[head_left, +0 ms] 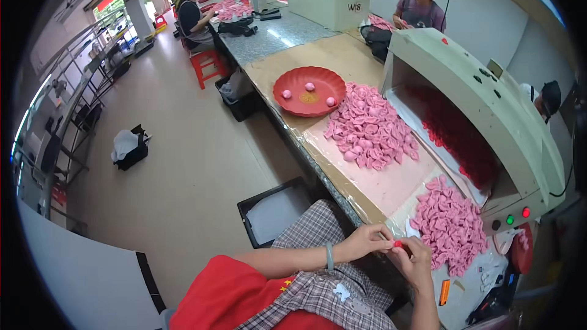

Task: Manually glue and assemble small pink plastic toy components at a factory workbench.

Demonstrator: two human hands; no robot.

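The left hand (pixel 369 242) and right hand (pixel 416 262) are meeting at the near edge of the granite counter (pixel 260 49), both pinching a small red piece (pixel 398 244) between fingertips, just left of the near heap of folded pink pieces (pixel 449 226). Probably light and soft, the piece is likely calling for a gentle hold at its edges; slipperiness is escaping view. Farther away, pink balls (pixel 310 87) are resting in a red scalloped dish (pixel 288 79).
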